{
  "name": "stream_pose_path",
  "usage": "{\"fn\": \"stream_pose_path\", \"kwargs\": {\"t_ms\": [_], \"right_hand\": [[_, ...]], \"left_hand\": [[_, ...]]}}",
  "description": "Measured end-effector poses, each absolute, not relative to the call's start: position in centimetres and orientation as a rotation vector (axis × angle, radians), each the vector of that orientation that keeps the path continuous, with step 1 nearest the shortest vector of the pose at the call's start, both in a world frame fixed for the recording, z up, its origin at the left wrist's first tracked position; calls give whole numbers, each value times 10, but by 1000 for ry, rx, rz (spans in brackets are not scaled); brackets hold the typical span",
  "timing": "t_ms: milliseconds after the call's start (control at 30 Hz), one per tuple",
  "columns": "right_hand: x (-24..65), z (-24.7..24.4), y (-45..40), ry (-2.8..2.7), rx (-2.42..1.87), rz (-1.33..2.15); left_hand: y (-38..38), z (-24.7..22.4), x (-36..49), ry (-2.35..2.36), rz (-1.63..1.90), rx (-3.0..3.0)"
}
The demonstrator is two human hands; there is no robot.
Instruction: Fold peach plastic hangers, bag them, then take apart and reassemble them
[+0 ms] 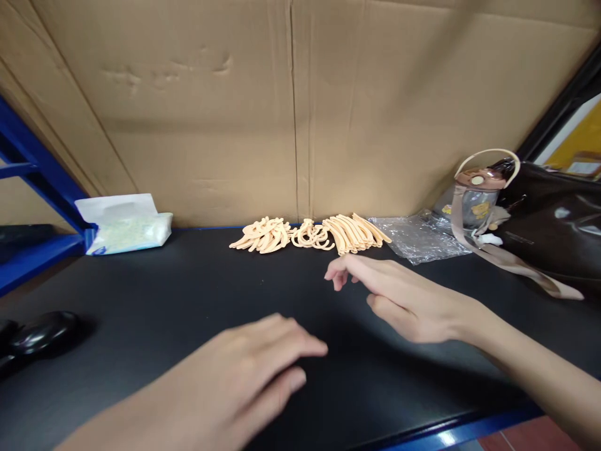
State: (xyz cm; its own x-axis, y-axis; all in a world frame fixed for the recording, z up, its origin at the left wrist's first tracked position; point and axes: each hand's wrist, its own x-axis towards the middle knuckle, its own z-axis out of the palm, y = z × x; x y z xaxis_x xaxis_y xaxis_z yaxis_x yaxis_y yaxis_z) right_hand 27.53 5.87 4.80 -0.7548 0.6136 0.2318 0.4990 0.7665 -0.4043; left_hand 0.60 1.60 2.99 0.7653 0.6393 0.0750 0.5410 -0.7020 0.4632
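Observation:
My left hand [256, 366] hovers above the black tabletop [188, 282] in the near middle. Its fingers reach to the right, thumb a little apart, and it holds nothing that I can see. Farther right, my right hand [394, 291] is in the air with bent fingers and the thumb apart, also with nothing visible in it. Just beyond its fingertips lies a bundle of beige, mostly straight strips [354, 233]. Left of that bundle are a small heap of curled beige loops [310, 235] and a larger pile of bent beige strips [263, 237].
A white plastic packet [131, 232] lies at the back left, with a shiny black object [42, 332] nearer. Clear plastic wrap [417, 238], a bottle with a strap [476, 200] and a dark bag [554, 219] occupy the right. Cardboard [211, 125] forms the back wall.

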Motion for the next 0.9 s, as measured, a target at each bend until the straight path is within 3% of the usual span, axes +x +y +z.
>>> {"fn": "stream_pose_path", "kwargs": {"t_ms": [167, 367, 900], "right_hand": [[270, 26, 87, -2797, -1026, 580], [252, 20, 99, -2775, -1056, 637], [249, -17, 106, -2485, -921, 552]], "left_hand": [[74, 10, 5, 1074, 466, 2569], [82, -12, 18, 1082, 669, 2473], [80, -20, 16, 929, 574, 2626]]}}
